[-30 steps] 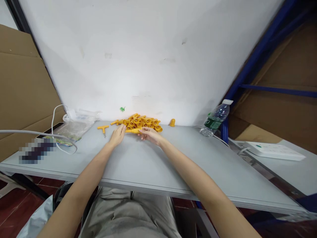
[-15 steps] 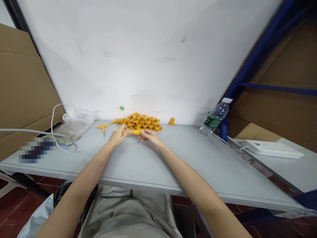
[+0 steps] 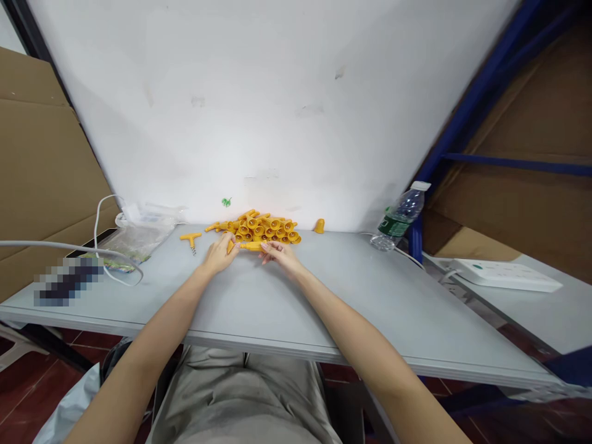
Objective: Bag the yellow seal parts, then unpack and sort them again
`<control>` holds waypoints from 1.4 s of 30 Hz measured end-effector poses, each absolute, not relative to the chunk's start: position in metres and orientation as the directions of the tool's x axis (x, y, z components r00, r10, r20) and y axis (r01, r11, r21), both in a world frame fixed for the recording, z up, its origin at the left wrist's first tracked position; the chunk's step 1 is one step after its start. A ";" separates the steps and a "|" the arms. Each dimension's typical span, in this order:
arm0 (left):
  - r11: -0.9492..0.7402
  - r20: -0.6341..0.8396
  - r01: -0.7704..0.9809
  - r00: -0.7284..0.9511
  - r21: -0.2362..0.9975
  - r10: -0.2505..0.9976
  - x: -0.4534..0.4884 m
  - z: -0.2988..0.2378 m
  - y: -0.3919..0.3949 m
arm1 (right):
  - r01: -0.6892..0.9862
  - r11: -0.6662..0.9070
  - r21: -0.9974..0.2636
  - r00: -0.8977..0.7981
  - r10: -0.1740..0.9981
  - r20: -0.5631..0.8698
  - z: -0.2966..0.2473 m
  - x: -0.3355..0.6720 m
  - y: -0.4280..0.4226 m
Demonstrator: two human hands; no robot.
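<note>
Between my two hands lies a yellow plastic corkscrew, held level just above the table in front of a heap of similar ones. My left hand pinches its T-shaped handle at the left end. The fingers of my right hand are closed round its wider right end, which they partly cover. Behind them, the pile of yellow corkscrews shows several round open ends facing me. To the left, a T-handle with a metal spiral lies by itself. A yellow bell-shaped piece stands right of the pile.
On the left of the grey table are a clear plastic bag, a white cable and a blurred-out dark object. A plastic bottle leans at the right. A white power strip rests on the neighbouring surface.
The view has shifted very slightly. Both hands keep the same hold on the corkscrew, and nothing else has visibly moved.
</note>
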State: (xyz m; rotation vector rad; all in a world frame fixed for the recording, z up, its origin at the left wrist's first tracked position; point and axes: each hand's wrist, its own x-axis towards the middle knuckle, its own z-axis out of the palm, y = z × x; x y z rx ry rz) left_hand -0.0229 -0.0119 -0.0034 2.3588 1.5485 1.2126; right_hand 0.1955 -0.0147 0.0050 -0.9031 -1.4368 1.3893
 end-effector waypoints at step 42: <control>-0.235 0.432 0.373 -0.640 0.898 0.635 -0.070 -0.013 0.022 | 0.704 0.597 -0.385 -0.290 0.737 0.611 0.052 0.129 0.029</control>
